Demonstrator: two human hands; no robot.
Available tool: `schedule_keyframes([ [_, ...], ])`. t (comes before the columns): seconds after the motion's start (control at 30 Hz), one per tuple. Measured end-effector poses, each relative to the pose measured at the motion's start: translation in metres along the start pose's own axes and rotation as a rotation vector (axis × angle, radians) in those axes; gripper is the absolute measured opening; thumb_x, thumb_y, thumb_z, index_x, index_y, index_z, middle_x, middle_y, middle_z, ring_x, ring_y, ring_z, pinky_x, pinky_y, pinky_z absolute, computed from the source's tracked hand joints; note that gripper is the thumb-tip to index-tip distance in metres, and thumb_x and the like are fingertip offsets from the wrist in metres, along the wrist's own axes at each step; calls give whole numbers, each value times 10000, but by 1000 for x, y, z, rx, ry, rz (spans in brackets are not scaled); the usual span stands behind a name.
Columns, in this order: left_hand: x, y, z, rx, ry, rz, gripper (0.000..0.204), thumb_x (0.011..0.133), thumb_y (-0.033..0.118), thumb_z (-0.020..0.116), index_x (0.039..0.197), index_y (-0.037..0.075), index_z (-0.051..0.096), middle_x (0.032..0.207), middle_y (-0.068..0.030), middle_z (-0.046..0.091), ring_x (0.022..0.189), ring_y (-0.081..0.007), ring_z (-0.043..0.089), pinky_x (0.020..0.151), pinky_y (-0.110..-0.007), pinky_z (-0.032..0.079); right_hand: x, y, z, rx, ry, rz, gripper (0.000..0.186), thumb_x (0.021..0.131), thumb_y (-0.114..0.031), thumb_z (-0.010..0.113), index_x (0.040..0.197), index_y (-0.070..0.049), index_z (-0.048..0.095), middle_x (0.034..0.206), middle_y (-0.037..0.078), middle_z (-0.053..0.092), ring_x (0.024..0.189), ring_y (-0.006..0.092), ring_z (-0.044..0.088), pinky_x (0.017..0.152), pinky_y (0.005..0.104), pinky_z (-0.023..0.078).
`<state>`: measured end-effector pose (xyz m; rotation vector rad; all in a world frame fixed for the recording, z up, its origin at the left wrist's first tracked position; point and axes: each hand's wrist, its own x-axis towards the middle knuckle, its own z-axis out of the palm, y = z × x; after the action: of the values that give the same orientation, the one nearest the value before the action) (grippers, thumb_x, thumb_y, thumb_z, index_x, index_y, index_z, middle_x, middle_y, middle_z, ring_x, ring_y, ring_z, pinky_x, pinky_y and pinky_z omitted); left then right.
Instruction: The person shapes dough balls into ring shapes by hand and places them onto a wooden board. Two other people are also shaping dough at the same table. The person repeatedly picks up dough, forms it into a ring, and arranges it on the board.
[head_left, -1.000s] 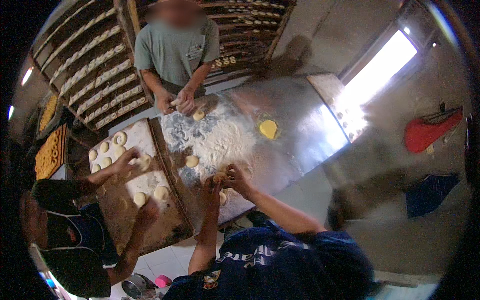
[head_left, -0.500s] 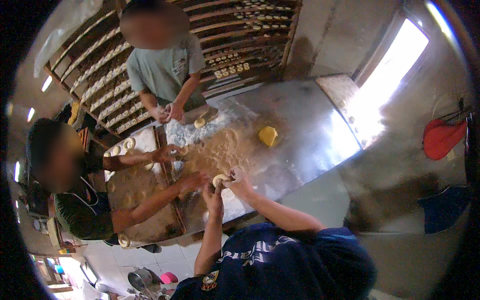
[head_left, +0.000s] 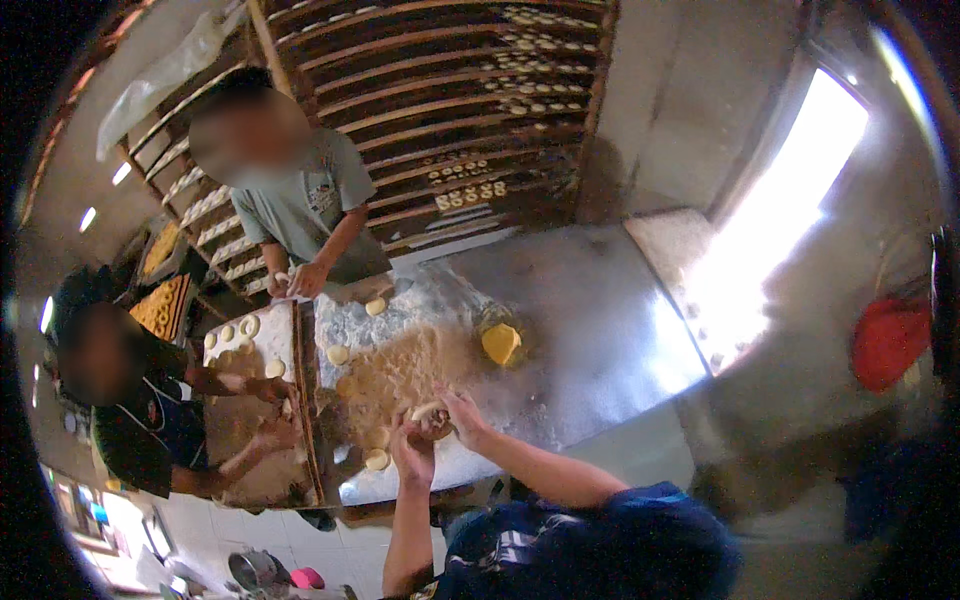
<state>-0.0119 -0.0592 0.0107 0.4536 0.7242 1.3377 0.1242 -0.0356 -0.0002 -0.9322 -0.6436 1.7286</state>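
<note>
My left hand [head_left: 412, 448] and my right hand [head_left: 464, 420] are closed round a pale dough ring [head_left: 428, 411] over the near part of the floured steel worktable [head_left: 590, 290]. Just left of and below my left hand a dough piece [head_left: 376, 459] lies on the flour, and another round piece [head_left: 337, 354] lies farther back. A yellow lump [head_left: 502, 343] sits on the tabletop beyond my right hand.
Co-workers stand at the left [head_left: 140, 420] and far side [head_left: 310, 215], hands at the table. A board with dough pieces [head_left: 230, 390] is at the left. Behind are wooden racks [head_left: 440, 120] of rings; at right are a bright opening [head_left: 790, 170] and red object [head_left: 890, 345].
The view has shifted, so the table sits lower. My hands still hold the dough ring. The left co-worker's hands have drawn back from near my hands to the left board.
</note>
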Motion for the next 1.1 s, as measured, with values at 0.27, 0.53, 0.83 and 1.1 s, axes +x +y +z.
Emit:
schedule_keyframes([
  [0.27, -14, 29, 9, 1029, 415, -7, 469, 1112, 490, 486, 1077, 61, 672, 1080, -95, 683, 930, -262, 684, 731, -459, 537, -11, 50, 26, 75, -17, 141, 448, 1061, -491, 600, 1222, -77, 658, 984, 51, 707, 770, 163, 652, 624, 339, 533],
  [0.53, -26, 53, -6, 1280, 236, 185, 496, 1126, 492, 450, 953, 74, 654, 822, -44, 641, 782, -218, 632, 671, -418, 494, -38, 23, 54, -152, -80, 167, 644, 994, -640, 641, 794, -30, 695, 691, 67, 654, 523, 120, 521, 482, 301, 409],
  [0.83, -15, 58, -15, 937, -36, 127, 544, 1103, 596, 439, 956, 103, 614, 684, -15, 574, 540, -117, 450, 500, -298, 374, -44, 27, 66, -66, 118, 28, 650, 1009, -627, 632, 747, -35, 691, 646, -15, 570, 537, 93, 499, 452, 286, 346],
  [1.1, -13, 52, -11, 954, -136, 130, 591, 1100, 633, 364, 1055, 97, 610, 657, 14, 507, 552, -85, 455, 499, -252, 340, -56, 21, 60, -132, 188, -70, 679, 1035, -630, 568, 745, -28, 689, 611, -15, 532, 525, 94, 463, 472, 305, 338],
])
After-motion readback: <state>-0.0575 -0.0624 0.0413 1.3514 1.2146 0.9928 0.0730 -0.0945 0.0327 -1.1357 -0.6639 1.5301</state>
